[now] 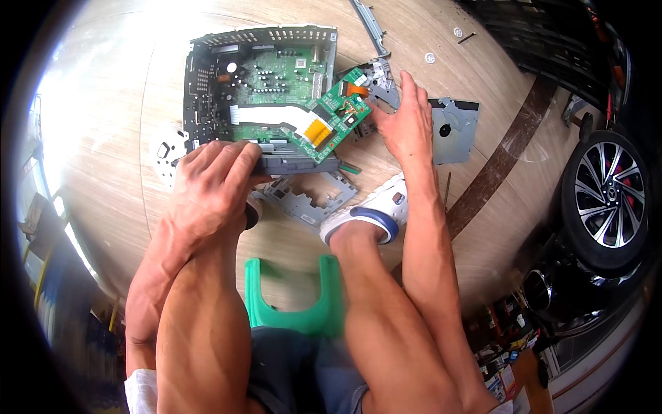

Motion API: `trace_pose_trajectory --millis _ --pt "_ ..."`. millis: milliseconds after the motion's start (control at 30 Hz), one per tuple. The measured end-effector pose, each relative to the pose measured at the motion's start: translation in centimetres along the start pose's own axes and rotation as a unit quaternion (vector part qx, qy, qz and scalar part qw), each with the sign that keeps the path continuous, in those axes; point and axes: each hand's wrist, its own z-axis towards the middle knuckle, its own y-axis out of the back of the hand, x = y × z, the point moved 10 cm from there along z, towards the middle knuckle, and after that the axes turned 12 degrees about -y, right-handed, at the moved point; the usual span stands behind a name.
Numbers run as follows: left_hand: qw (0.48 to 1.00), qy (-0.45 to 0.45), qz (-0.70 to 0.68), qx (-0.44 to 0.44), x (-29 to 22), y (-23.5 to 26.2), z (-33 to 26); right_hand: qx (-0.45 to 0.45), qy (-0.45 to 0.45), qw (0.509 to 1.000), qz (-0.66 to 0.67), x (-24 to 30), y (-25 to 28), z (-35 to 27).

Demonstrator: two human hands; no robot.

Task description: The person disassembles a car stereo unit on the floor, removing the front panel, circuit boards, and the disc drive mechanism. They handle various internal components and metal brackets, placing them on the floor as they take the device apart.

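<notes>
An open metal electronics chassis [329,52] with a large green circuit board [289,69] inside lies on the floor in front of me. My left hand [214,172] is closed over its near left edge, by a dark grey panel [296,164]. A smaller green circuit board [336,114] rests tilted over the chassis's right side. A white flat ribbon cable [269,114] runs to it, and orange flex cables show on its face. Beside this board's right edge is my right hand [407,127], fingers stretched upward; whether the thumb touches the board I cannot tell.
Loose metal plates [455,131] lie to the right, and a cut-out metal frame [310,196] lies between my feet. A long metal strip [370,27] and small white discs [430,58] are farther off. Beneath me is a green stool [293,319]. A car wheel [610,196] stands far right.
</notes>
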Motion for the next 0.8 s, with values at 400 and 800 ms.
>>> trace_pose_trajectory --millis 400,800 --pt "1.000 0.016 0.007 -0.008 0.2 -0.4 -1.2 0.079 -0.052 0.990 0.104 -0.2 -0.9 -0.3" --pt "1.000 0.001 -0.007 -0.009 0.6 -1.1 -2.1 0.123 -0.099 0.901 0.403 -2.6 4.4 1.0"
